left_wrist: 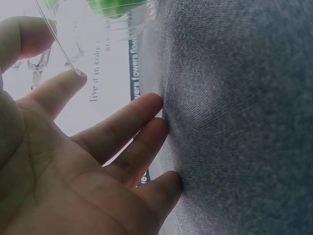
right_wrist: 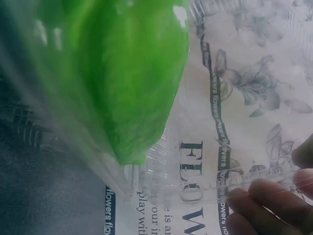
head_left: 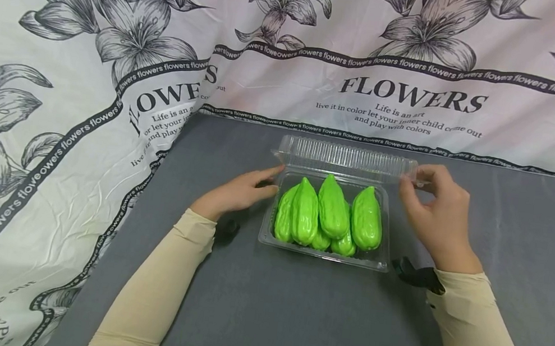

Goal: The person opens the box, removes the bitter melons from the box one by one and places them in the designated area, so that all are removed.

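A clear plastic clamshell box [head_left: 322,256] sits on the table with its hinged lid [head_left: 347,156] raised at the back. Several glossy green bitter melons [head_left: 333,207] with pointed tips lie inside, some partly under others. My right hand [head_left: 442,218] pinches the lid's right edge between thumb and fingers; the right wrist view shows its fingertips [right_wrist: 239,198] at the clear edge. At the box's back left corner, my left hand [head_left: 237,192] touches the edge with index finger and thumb. Its other fingers [left_wrist: 146,147] reach out fairly straight in the left wrist view.
Dark grey cloth [head_left: 288,315] covers the table. A white curtain [head_left: 275,94] printed with flowers and lettering hangs behind it and along the left side. Dark wrist straps [head_left: 419,275] show at the sleeve cuffs.
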Tool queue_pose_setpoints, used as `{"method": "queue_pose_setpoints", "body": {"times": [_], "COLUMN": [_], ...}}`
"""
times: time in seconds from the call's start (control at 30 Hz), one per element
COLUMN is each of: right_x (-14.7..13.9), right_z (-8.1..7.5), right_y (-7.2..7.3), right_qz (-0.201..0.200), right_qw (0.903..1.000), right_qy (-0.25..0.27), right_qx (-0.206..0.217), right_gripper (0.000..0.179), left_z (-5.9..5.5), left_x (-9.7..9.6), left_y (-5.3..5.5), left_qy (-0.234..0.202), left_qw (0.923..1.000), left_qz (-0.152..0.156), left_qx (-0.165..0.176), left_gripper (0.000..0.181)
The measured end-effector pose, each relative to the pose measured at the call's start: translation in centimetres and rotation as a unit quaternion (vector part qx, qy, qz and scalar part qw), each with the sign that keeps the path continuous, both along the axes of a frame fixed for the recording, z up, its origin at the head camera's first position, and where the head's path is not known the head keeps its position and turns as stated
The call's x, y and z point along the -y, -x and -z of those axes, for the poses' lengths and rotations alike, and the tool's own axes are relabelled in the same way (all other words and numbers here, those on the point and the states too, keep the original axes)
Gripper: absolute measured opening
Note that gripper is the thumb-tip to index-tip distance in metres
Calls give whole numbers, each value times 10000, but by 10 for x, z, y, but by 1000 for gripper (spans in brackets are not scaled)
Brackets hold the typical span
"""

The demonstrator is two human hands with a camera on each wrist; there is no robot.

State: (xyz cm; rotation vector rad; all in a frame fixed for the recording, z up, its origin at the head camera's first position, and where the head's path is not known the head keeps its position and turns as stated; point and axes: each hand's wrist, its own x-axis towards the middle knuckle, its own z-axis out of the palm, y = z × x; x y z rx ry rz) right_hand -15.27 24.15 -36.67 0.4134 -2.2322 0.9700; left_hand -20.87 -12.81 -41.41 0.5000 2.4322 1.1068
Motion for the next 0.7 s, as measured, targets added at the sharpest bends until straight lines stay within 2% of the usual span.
{"method": "queue_pose_setpoints", "body": {"times": [0.23,0.43,0.7], "right_x": [2,2,2], "right_z": [1,3,4], "right_y": [13,23,37], "right_qz": [-17,5,-69], "right_qw": [9993,9990,9979], "right_qy": [362,451,609], "right_qx": [23,61,197], "right_gripper": [11,7,11], "left_z": [1,0,-2], "left_x": [1,2,3], "left_y": [1,1,1], "left_qy": [-21,-17,14], "left_qw": [10000,10000,9999], "left_qz": [22,-1,45], "left_qx": [-37,70,121], "left_gripper": [64,64,64]}}
